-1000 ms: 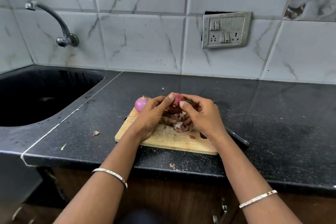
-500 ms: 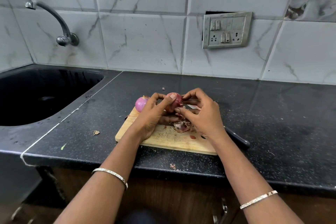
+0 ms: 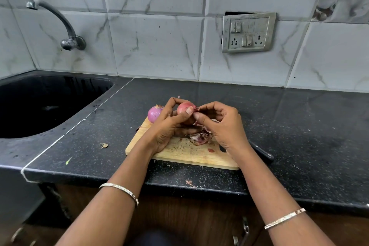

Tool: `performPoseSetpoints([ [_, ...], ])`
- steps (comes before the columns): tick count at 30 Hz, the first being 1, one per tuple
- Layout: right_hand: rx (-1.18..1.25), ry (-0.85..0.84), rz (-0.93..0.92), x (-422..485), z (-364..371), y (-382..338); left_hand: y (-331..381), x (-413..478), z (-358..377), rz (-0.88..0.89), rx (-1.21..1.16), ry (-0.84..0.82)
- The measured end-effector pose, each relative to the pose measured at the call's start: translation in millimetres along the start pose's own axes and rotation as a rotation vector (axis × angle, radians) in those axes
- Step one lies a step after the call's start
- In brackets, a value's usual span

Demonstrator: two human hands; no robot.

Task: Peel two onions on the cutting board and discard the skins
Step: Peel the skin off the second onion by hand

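**Black stone surface [image 3: 299,126] with an onion [image 3: 184,109] held above the cutting board [image 3: 189,156]**

We look down on a dark speckled surface backed by grey marbled wall tiles [image 3: 159,46]. The wooden cutting board lies on it, directly beneath the fingers. We see the left hand [image 3: 167,128] raised over the board, its fingers [image 3: 188,110] curled round the reddish onion: the thumb crosses the near side and the forefinger arches over the top. The right hand [image 3: 221,126] meets it from the right. Its thumb and forefinger are closed on a small dark skin flap [image 3: 196,108] at the onion's right-hand tip, and its other fingers are curled behind.

Just left of the left fingers a second onion [image 3: 153,114], purple and smooth, rests at the board's far left corner. We cannot tell whether it touches the back of the hand. Below the right fingers a loose heap of skins [image 3: 200,136] lies on the board, partly hidden by that hand. Right of the right wrist a black knife handle [image 3: 261,153] shows beside the forearm, and its blade is hidden.

Well left of the fingers we note a black sink [image 3: 40,106], with a curved metal tap [image 3: 60,20] on the wall above it. Above and right of the fingers a switch plate [image 3: 248,33] is set in the tiles. One dry scrap [image 3: 104,145] lies on the surface between board and sink, and further crumbs [image 3: 189,182] lie near the front edge. Each forearm carries a thin metal bangle, left [image 3: 119,190] and right [image 3: 284,218].
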State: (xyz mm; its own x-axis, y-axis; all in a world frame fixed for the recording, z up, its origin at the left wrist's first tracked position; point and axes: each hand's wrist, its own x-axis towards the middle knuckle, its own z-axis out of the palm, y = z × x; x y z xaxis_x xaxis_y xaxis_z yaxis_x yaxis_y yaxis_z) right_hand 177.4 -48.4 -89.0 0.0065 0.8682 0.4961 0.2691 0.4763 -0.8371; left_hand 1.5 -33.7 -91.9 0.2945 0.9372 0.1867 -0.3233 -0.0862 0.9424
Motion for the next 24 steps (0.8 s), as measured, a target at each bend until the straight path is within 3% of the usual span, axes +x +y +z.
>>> performPoseSetpoints([
  [11,0.08,0.076,0.074,4.9,-1.7,8.1,-3.3,1.1,-1.1,0.006,0.063,-0.037],
  [16,0.188,0.032,0.103,1.8,-1.6,1.7,-4.5,1.2,-1.2,0.017,0.075,-0.025],
  [24,-0.018,0.099,0.012,3.4,-2.5,2.7,-5.2,1.1,-1.1,0.026,0.153,-0.026],
])
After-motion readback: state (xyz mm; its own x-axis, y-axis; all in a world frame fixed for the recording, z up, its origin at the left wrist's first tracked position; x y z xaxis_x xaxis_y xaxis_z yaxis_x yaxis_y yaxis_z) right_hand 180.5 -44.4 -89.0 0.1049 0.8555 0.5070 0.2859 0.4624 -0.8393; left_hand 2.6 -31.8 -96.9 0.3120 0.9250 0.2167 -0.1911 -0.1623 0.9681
